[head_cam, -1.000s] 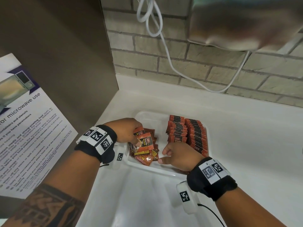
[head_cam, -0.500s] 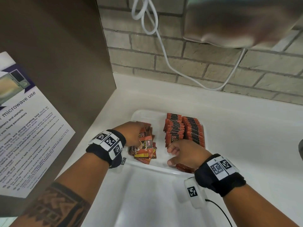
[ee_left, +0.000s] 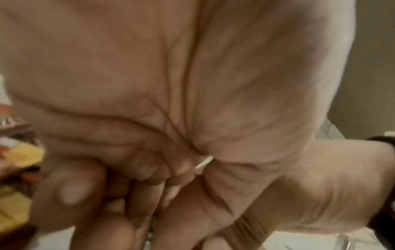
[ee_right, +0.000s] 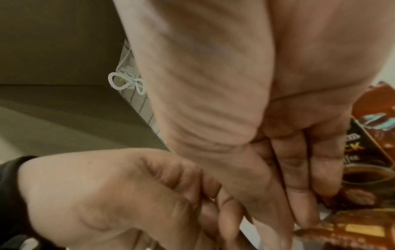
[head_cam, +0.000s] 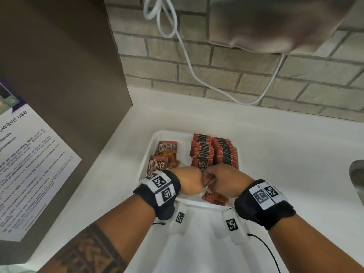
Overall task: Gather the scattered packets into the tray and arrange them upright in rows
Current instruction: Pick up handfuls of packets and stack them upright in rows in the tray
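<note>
A white tray (head_cam: 153, 139) sits on the counter. Two upright rows of red-and-black packets (head_cam: 216, 152) fill its right half. Loose packets (head_cam: 164, 157) lie flat in the left half, and a few more packets (head_cam: 215, 198) lie at the front rim. My left hand (head_cam: 190, 182) and right hand (head_cam: 221, 180) meet knuckle to knuckle over the tray's front, just before the nearest upright packet (head_cam: 202, 164). The left fingers (ee_left: 70, 194) are curled into the palm. The right fingers (ee_right: 299, 169) point down beside a packet (ee_right: 367, 152). Whatever lies between the hands is hidden.
A brown cabinet side (head_cam: 65, 79) with a microwave notice (head_cam: 25, 154) stands close on the left. A brick wall (head_cam: 256, 75) with a hanging white cable (head_cam: 189, 62) is behind. A blurred metal appliance (head_cam: 275, 22) overhangs the top right. A sink edge (head_cam: 357, 174) shows at far right.
My left hand left the loose pile and moved right to meet the right hand. The loose packets lie uncovered in the tray's left half. The view has shifted closer.
</note>
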`<state>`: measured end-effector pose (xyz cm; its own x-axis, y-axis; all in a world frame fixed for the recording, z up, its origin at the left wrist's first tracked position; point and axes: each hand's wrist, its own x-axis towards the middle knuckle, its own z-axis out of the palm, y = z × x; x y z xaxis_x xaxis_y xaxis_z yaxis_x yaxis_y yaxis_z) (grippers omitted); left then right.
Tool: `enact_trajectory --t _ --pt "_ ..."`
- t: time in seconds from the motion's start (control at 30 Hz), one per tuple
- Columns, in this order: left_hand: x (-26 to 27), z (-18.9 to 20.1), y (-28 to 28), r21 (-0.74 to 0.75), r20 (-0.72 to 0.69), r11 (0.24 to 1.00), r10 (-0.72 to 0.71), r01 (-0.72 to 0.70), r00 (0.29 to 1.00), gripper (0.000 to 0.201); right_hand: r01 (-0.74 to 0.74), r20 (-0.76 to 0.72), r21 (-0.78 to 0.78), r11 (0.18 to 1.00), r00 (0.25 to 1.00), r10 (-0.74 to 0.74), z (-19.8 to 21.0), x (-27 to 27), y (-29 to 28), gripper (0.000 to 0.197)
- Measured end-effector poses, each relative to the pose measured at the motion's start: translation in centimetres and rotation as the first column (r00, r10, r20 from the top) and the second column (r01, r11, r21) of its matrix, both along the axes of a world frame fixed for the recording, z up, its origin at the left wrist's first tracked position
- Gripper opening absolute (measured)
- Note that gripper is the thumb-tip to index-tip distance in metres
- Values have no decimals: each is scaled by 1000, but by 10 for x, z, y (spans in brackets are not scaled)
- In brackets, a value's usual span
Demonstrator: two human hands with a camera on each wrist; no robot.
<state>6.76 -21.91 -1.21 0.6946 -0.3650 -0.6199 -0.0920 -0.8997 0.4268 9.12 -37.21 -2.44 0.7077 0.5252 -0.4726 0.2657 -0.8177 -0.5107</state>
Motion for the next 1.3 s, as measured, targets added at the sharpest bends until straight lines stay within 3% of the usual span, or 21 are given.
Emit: enact_trajectory --t 0.13,0.27,0.43,0.5,0.7,0.83,0.97,1.03,1.2,1.3 --pt "7 -8 -11 36 -93 999 28 -24 995 24 -42 47 -49 998 998 44 1 1 -2 25" --pt "12 -7 -12 22 -134 999 36 -34 990 36 -45 55 -56 997 997 48 6 4 -7 32" --pt "14 -3 -12 -34 -207 984 165 -176 964 32 24 54 38 999 998 -26 19 5 -13 41" --pt "14 -4 -11 -81 -270 960 237 -267 933 32 84 38 96 992 995 -88 27 6 -14 40" --pt "17 -11 -12 -260 -444 847 321 -463 837 2 257 97 199 946 955 -279 40 -2 -34 22" --pt "17 -12 -14 -307 -447 782 385 -542 808 8 284 117 45 958 951 -288 35 -12 -42 32" --pt "17 -18 -16 -330 -467 723 433 -607 771 22 285 144 14 958 948 -284 23 -20 -43 38" --pt "18 -23 -16 -322 -483 732 419 -601 769 19 280 207 0 960 939 -274 17 -19 -43 32" --pt "21 -29 -18 -223 -369 845 389 -487 844 14 315 277 31 949 909 -311 10 -17 -46 28" --pt "21 -24 -22 -178 -278 921 291 -347 915 25 314 305 39 949 901 -310 10 -20 -46 26"
